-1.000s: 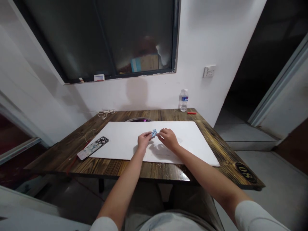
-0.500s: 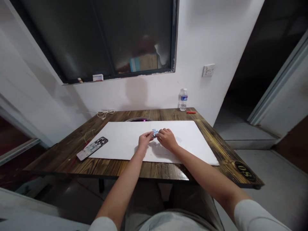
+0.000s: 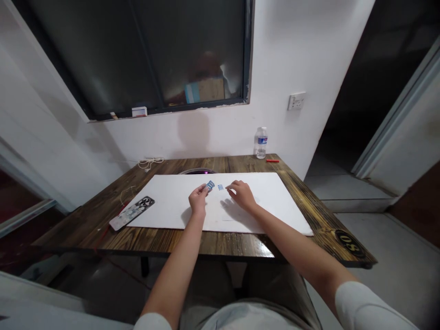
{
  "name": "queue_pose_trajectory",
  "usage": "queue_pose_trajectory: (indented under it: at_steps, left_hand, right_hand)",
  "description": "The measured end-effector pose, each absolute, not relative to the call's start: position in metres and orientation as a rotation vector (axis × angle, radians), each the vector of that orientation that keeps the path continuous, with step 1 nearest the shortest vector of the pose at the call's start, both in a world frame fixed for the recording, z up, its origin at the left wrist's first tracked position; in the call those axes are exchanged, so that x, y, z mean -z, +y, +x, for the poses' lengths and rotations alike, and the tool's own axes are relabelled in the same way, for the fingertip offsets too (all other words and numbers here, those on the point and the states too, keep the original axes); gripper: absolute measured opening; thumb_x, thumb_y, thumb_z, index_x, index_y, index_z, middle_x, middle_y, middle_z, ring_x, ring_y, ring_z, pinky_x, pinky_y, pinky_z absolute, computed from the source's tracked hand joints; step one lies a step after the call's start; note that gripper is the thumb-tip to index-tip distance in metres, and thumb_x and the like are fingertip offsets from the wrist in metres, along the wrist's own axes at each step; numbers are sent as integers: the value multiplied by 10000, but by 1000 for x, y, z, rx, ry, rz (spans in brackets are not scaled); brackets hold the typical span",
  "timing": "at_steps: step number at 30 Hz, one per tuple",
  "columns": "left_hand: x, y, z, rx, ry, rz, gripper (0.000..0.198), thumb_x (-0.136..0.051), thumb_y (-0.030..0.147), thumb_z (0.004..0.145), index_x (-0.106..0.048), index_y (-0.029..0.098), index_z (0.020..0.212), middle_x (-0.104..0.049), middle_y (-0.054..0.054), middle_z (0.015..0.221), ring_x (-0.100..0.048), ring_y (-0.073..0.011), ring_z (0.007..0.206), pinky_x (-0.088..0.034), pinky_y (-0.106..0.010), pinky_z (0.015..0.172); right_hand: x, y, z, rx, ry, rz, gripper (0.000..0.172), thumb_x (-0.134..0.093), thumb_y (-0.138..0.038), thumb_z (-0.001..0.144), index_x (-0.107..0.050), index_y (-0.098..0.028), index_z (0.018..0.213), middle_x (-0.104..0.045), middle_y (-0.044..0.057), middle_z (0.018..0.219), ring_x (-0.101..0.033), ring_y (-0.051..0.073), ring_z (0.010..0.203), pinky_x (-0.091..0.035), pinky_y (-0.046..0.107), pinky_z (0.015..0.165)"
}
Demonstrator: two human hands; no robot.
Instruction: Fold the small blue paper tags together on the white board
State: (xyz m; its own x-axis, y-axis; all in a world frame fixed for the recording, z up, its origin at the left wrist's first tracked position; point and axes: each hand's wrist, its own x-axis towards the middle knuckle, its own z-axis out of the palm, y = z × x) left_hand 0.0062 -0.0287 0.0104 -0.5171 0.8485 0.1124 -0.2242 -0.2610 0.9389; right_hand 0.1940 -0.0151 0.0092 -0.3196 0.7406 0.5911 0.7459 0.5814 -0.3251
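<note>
While a wooden table (image 3: 158, 237) bears a wide white board (image 3: 172, 197), a patterned phone (image 3: 132, 213) lies over the board's left edge. Above the board, the left hand (image 3: 198, 200) has its fingers clamped on a small blue card (image 3: 211, 185), and the right hand (image 3: 242, 195) is nearby with fingers curled, though I cannot tell whether they grip anything. Between the hands, just beside the right fingertips, shows a smaller blue-striped piece (image 3: 220, 187).

Stretches left forearm (image 3: 180, 254) and right forearm (image 3: 294, 243) across the tabletop (image 3: 137, 238) from its near edge; pinches with left hand (image 3: 198, 199); curls right hand (image 3: 243, 195) inward, palm down.
</note>
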Motion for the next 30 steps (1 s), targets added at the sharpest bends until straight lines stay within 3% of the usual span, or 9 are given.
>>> queue_pose_trajectory:
  at_steps: [10, 18, 24, 30]
  left_hand:
    - [-11, -26, -1, -1946, 1217, 746, 331, -805, 211, 660, -724, 108, 964, -749, -95, 837, -724, -179, 761, -501, -271, 744]
    - [-7, -24, -4, -1949, 1218, 730, 290, -790, 182, 675, -725, 111, 948, -748, -94, 855, -721, -171, 739, -508, -269, 732]
    - [-5, -24, -4, -1950, 1211, 705, 265, -760, 129, 691, -725, 107, 952, -752, -86, 857, -715, -153, 722, -508, -254, 723]
    - [-6, -24, -3, -1934, 1219, 696, 246, -750, 109, 696, -724, 98, 941, -751, -86, 824, -715, -153, 712, -497, -235, 689]
  right_hand:
    - [-25, 27, 183, -346, -2324, -1456, 216, -608, -195, 858, -765, -253, 994, -747, 24, 1061, -663, 206, 977, -449, 250, 775]
    - [-31, 72, 162, -352, -2417, -1488, 330, -675, -273, 838, -718, -233, 1163, -727, 70, 1070, -654, 205, 958, -461, 245, 767]
    - [-30, 75, 156, -318, -2473, -1513, 286, -763, -297, 759, -763, -294, 1046, -675, 76, 1132, -621, 228, 1006, -453, 253, 762]
    - [-30, 71, 156, -284, -2445, -1450, 224, -751, -220, 755, -761, -214, 979, -698, 71, 1091, -625, 205, 976, -444, 234, 761]
